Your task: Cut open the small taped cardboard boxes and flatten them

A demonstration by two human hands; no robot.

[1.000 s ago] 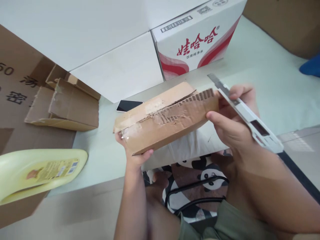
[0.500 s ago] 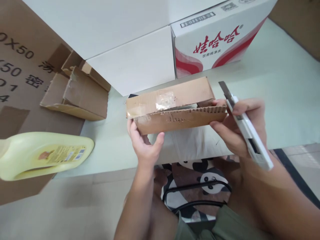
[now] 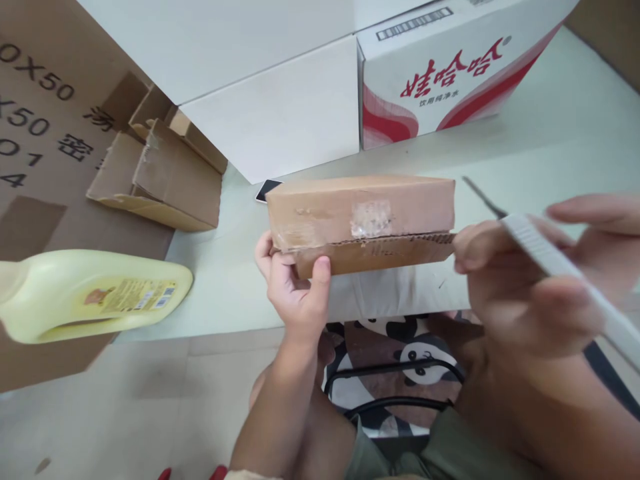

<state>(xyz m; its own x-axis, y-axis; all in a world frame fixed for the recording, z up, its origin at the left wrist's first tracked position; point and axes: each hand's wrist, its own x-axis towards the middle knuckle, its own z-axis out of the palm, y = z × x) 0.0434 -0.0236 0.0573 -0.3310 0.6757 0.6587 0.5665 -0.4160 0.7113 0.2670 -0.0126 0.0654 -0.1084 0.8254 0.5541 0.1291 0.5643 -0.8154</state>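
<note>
My left hand (image 3: 297, 283) grips a small brown cardboard box (image 3: 320, 217) at its lower left corner, thumb against the near flap. A patch of clear tape sits on the box's front face, and a torn, corrugated flap edge runs just below it. To the right, my right hand (image 3: 535, 287) is closed around a white box cutter (image 3: 555, 257), its dark blade out and aimed up and left. Some of its fingers are blurred. Its fingertips are close to the box's right end; whether they touch it I cannot tell.
A yellow bottle (image 3: 100, 293) lies at the left, near an opened cardboard box (image 3: 175, 177). Behind stand a white box (image 3: 280, 107) and a red-and-white carton (image 3: 435, 87). A phone (image 3: 269, 190) rests on the pale table (image 3: 540, 167). Below is a panda-patterned seat (image 3: 390, 380).
My right hand has moved right and turned the cutter, off its earlier grip on the flap. The box has tilted and its gap has closed. The view has shifted slightly.
</note>
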